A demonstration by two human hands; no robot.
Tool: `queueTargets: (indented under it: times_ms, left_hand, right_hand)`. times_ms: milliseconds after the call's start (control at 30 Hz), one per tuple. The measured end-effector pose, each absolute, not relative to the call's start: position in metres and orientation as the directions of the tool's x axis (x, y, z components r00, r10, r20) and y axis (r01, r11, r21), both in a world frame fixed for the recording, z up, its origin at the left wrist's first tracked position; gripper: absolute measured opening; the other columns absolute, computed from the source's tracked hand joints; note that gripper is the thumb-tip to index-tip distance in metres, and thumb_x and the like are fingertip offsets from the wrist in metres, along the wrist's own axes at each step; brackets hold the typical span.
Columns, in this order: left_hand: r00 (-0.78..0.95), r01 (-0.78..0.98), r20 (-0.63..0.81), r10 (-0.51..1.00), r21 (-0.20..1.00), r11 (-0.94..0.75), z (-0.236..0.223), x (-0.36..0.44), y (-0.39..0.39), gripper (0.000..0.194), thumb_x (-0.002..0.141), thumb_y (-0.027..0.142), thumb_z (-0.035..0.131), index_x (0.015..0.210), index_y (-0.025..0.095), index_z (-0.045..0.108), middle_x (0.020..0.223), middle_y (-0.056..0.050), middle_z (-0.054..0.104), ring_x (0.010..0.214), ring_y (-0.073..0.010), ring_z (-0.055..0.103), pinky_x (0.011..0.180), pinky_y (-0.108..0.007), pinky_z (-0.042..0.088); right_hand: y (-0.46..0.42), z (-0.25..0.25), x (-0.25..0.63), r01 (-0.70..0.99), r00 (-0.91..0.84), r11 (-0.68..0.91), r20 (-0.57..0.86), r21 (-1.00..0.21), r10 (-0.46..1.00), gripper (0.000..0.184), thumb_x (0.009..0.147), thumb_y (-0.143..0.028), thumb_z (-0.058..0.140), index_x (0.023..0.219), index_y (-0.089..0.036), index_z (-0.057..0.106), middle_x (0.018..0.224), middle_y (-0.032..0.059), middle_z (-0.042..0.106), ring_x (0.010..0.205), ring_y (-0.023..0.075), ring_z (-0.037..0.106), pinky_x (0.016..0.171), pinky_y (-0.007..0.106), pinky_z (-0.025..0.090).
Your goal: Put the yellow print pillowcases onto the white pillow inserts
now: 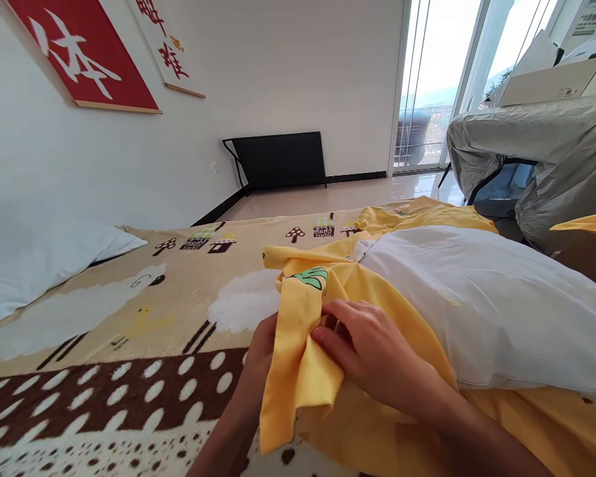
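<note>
A yellow pillowcase (291, 344) with a green printed pattern is bunched up in front of me, its hemmed edge hanging down. My right hand (365, 338) pinches a fold of it between thumb and fingers. My left hand (264, 341) grips the same edge from the left, its fingers mostly hidden behind the cloth. To the right, a white pillow (487, 298) lies on the yellow fabric, one corner close to the gathered cloth.
Under everything is a beige and brown blanket (189, 298) with sheep and dots. Another white pillow (44, 258) rests at the left. Yellow cloth (427, 212) lies beyond. A black folded frame (283, 162) leans on the wall; a covered table (526, 132) bears a box (551, 83).
</note>
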State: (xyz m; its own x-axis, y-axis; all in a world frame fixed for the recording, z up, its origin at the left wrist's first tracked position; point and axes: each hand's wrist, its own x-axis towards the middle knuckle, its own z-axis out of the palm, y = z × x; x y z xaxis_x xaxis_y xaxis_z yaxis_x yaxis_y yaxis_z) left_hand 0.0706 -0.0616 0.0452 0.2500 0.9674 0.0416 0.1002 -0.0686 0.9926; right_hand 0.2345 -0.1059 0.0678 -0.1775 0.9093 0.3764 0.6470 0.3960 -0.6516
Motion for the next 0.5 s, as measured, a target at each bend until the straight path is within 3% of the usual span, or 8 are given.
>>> queueTargets:
  times_ms: [133, 233, 500]
  left_hand:
    - [0.28, 0.126, 0.021, 0.96, 0.99, -0.058, 0.063, 0.078, -0.066, 0.037, 0.047, 0.052, 0.071, 0.061, 0.019, 0.062, 0.057, -0.004, 0.059, 0.062, -0.0213, 0.053, 0.05, -0.029, 0.045]
    - [0.265, 0.165, 0.02, 0.964, 0.984, -0.066, 0.068, 0.077, -0.066, 0.036, 0.048, 0.052, 0.07, 0.058, 0.019, 0.062, 0.057, -0.005, 0.059, 0.062, -0.0207, 0.053, 0.05, -0.028, 0.045]
    - [0.185, 0.178, 0.054, 0.981, 0.98, -0.087, 0.056, 0.07, -0.062, 0.043, 0.054, 0.05, 0.072, 0.081, 0.017, 0.069, 0.068, -0.006, 0.066, 0.075, -0.0253, 0.061, 0.059, -0.029, 0.051]
  right_hand:
    - [-0.098, 0.063, 0.236, 0.502, -0.172, 0.356, 0.313, -0.788, 0.934, 0.013, 0.087, -0.023, 0.052, 0.075, -0.019, 0.051, 0.069, -0.0013, 0.06, 0.061, 0.0102, 0.049, 0.058, 0.023, 0.035]
    - [-0.096, 0.062, 0.237, 0.409, -0.167, 0.326, 0.281, -0.852, 0.945, 0.012, 0.082, -0.017, 0.054, 0.072, -0.019, 0.049, 0.064, -0.004, 0.054, 0.058, 0.0084, 0.045, 0.055, 0.021, 0.033]
    - [-0.093, 0.061, 0.238, 0.375, -0.143, 0.353, 0.322, -0.857, 0.936, 0.012, 0.086, -0.022, 0.049, 0.075, -0.019, 0.045, 0.066, -0.0043, 0.05, 0.059, 0.0087, 0.042, 0.055, 0.021, 0.032]
